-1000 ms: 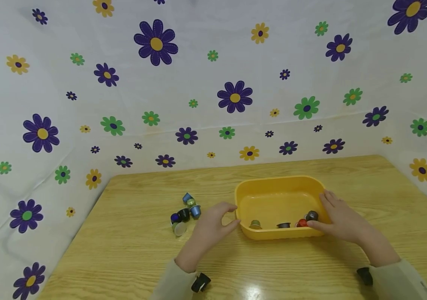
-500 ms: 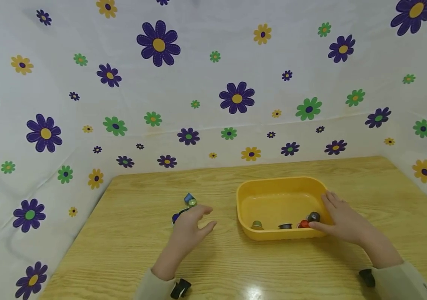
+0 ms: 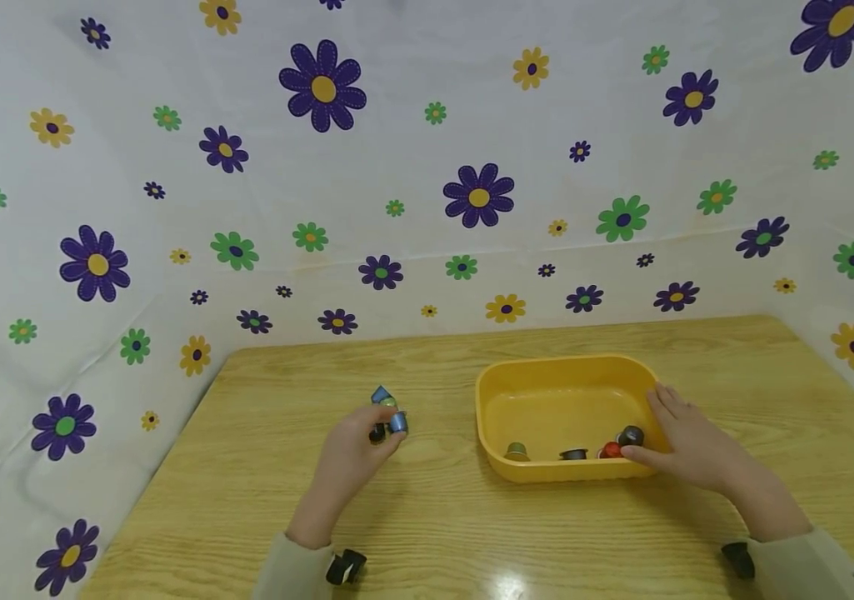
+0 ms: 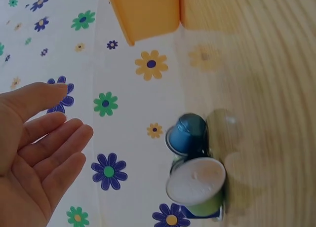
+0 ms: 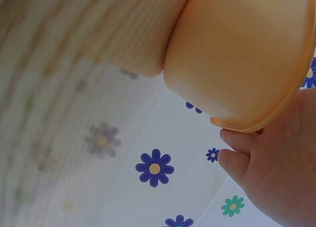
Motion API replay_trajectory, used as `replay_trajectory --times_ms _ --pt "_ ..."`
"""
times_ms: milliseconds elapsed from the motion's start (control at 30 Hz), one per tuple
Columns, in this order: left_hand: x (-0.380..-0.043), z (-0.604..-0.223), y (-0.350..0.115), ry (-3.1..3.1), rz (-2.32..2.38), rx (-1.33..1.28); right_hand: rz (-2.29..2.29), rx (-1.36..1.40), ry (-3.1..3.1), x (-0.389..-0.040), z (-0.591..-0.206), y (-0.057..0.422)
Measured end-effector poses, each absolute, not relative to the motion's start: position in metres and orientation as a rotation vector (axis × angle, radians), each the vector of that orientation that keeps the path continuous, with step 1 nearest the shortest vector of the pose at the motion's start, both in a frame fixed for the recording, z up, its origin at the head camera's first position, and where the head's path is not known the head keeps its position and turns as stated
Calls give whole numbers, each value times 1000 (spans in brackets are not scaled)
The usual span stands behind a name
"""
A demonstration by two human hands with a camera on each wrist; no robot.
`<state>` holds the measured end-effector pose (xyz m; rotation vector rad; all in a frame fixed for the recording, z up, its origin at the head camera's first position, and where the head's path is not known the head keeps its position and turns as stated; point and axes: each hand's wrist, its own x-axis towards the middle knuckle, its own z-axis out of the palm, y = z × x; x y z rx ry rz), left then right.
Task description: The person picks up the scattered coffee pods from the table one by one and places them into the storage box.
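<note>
My left hand (image 3: 340, 462) is over a small cluster of coffee capsules on the table. In the head view its thumb and index finger frame a blue capsule (image 3: 397, 422), but the left wrist view shows the fingers apart from the capsules, holding nothing. Near it lie a black capsule (image 3: 377, 433), a green one (image 3: 389, 402) and another blue one (image 3: 381, 392). A capsule with a pale lid (image 4: 196, 180) shows in the left wrist view. My right hand (image 3: 704, 450) holds the right end of a yellow bin (image 3: 565, 392), thumb inside the rim and fingers along the outside.
Inside the bin along its front wall are a green capsule (image 3: 516, 450), a dark one (image 3: 573, 454), a red one (image 3: 611, 450) and a black one (image 3: 631, 436). A flowered white cloth (image 3: 412, 150) hangs behind the wooden table (image 3: 456, 542).
My left hand has moved left from the bin's left end to the capsule cluster, its thumb and index finger drawing closer together. The right hand stays on the bin. The view has shifted slightly.
</note>
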<state>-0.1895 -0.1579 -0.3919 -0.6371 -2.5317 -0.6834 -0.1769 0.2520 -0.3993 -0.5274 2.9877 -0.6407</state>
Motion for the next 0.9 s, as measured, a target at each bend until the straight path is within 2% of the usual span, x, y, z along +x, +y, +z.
replay_trajectory --times_ms 900 --pt "-204 -403 -188 -2859 -793 -259 -661 -528 2975 -176 -398 251"
